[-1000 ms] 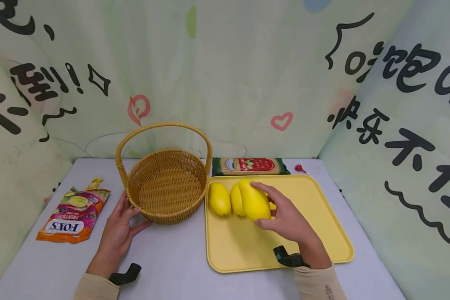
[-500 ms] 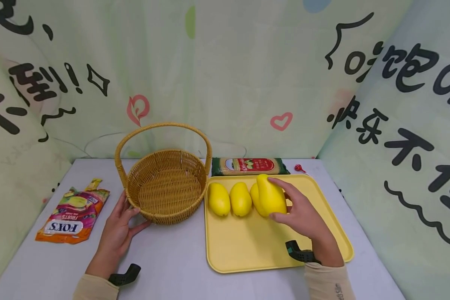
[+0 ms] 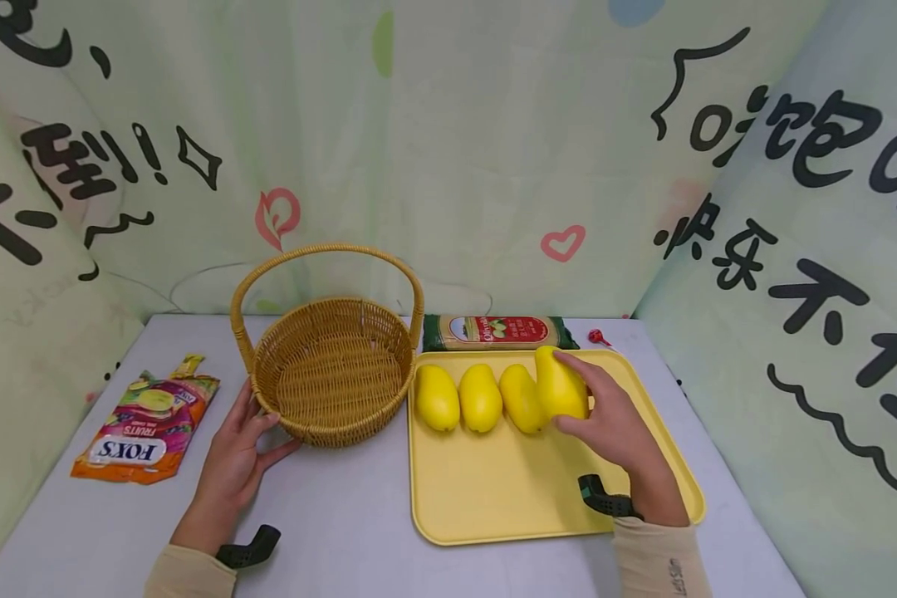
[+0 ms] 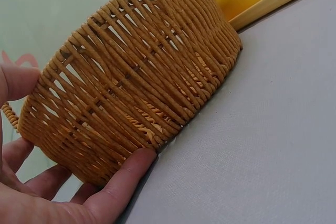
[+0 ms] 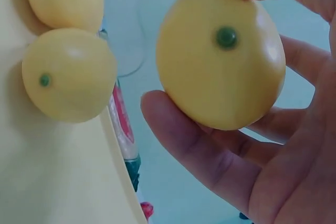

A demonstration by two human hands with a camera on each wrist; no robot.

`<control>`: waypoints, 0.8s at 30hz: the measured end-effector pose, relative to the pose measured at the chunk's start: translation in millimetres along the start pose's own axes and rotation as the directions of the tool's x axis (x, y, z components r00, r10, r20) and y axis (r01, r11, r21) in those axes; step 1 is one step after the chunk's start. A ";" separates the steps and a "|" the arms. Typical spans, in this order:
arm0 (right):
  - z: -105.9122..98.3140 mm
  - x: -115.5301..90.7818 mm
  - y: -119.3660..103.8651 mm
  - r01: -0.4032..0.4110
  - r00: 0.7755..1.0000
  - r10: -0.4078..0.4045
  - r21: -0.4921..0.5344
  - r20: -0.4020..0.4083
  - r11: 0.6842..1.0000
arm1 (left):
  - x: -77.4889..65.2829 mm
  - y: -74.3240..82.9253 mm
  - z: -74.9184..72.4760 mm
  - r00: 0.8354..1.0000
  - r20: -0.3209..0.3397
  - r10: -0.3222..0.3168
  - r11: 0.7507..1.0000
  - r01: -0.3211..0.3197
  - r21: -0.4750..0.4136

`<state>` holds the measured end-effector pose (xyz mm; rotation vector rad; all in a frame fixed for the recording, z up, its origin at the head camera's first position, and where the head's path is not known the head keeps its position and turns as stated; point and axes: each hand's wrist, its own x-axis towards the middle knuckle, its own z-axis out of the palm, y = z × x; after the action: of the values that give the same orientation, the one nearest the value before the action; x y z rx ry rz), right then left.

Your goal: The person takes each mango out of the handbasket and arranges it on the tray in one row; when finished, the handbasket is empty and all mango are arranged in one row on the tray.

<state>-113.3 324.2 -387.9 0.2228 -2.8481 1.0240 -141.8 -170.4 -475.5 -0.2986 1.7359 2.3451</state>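
Observation:
In the head view my right hand (image 3: 611, 419) holds a smooth yellow mango (image 3: 561, 384) between thumb and fingers, over the yellow tray (image 3: 493, 498). The right wrist view shows that mango end-on, its small green stem nub facing the camera. Three similar mangoes (image 3: 481, 398) lie in a row on the tray, left of the held one. My left hand (image 3: 233, 457) grips the lower left side of a wicker basket (image 3: 336, 357) with a tall handle. In the left wrist view its digits spread from the rim down to the base of the woven wall (image 4: 131, 72). Nothing lies inside the basket.
A FOX'S fruit candy bag (image 3: 148, 428) lies at the left of the white table (image 3: 329, 523). Behind the tray are a long green-ended packet (image 3: 497, 330) with a red label and a small red lollipop (image 3: 596, 335). A printed curtain (image 3: 463, 166) closes off the back.
My right hand has moved right over the tray with the mango, uncovering the third mango in the row. The left hand and basket have stayed in place.

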 end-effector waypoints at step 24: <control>1.1 7.2 23.7 -0.154 0.988 0.153 -0.204 -0.018 0.967 | -0.9 2.6 0.0 1.000 0.009 -0.011 1.000 0.011 -0.010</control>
<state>-124.6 340.8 -402.5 -0.0172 -2.9794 0.7439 -141.6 -171.2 -472.8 -0.2982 1.7148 2.3441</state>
